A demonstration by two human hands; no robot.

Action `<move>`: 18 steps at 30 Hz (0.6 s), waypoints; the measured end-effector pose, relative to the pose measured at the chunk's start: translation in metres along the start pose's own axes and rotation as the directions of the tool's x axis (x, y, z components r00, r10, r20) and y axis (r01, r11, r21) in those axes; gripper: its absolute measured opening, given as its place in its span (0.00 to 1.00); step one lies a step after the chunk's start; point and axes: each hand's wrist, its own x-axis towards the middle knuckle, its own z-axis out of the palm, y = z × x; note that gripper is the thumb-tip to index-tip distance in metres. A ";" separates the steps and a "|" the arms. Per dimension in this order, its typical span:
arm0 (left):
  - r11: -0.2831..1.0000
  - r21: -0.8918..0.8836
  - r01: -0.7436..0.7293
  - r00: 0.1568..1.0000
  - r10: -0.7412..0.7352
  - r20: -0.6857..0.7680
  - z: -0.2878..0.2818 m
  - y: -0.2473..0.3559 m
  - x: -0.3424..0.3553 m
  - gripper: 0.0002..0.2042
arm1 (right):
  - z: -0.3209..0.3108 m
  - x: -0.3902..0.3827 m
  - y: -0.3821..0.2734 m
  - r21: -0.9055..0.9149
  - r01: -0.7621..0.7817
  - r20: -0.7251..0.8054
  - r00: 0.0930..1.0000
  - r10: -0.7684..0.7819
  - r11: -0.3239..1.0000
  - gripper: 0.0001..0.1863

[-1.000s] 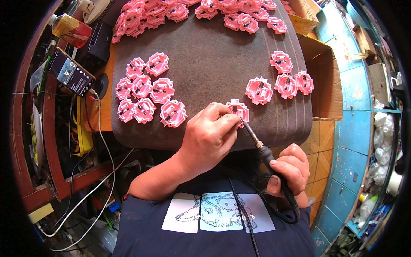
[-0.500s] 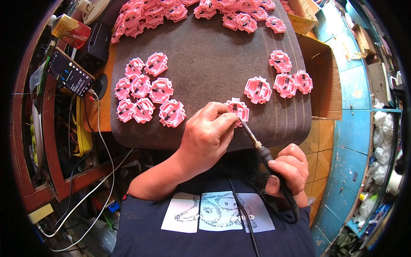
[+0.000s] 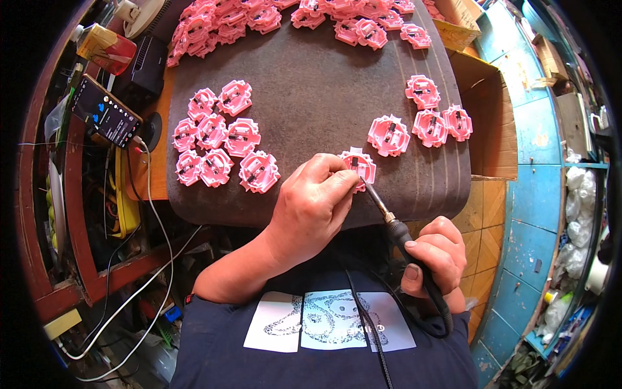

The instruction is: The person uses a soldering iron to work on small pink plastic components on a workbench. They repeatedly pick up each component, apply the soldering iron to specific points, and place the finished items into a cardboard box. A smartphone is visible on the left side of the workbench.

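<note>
My right hand (image 3: 435,256) is wrapped round the black handle of a soldering iron (image 3: 400,232). The iron's metal tip reaches up and left to a pink plastic housing (image 3: 357,162) with a small black part in it, lying near the mat's front edge. My left hand (image 3: 313,198) is closed in a pinch at the left side of that housing; whatever its fingertips hold is hidden. Just beyond, to the right, lies another pink housing (image 3: 389,135). Three more housings (image 3: 430,128) sit farther right, and several (image 3: 211,131) are grouped on the left.
Heaps of pink housings (image 3: 217,26) cover the far edge of the dark mat (image 3: 311,84). A lit phone (image 3: 106,111) with a white cable (image 3: 152,194) stands at left, near a jar (image 3: 107,48). Cardboard boxes (image 3: 486,117) and blue cabinets (image 3: 532,201) are at right.
</note>
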 end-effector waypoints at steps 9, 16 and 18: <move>1.000 -0.001 0.006 1.000 -0.006 0.008 0.000 0.000 0.000 0.09 | 0.000 -0.001 -0.001 -0.003 -0.007 -0.006 1.000 0.007 1.000 0.14; 1.000 0.001 0.006 1.000 -0.006 -0.003 0.000 0.000 0.000 0.09 | 0.000 -0.007 0.000 -0.064 -0.034 -0.125 0.992 0.026 0.997 0.17; 1.000 0.000 0.009 1.000 -0.009 -0.004 0.000 0.000 0.000 0.09 | 0.002 -0.008 0.001 -0.094 -0.037 -0.162 0.987 0.022 0.995 0.18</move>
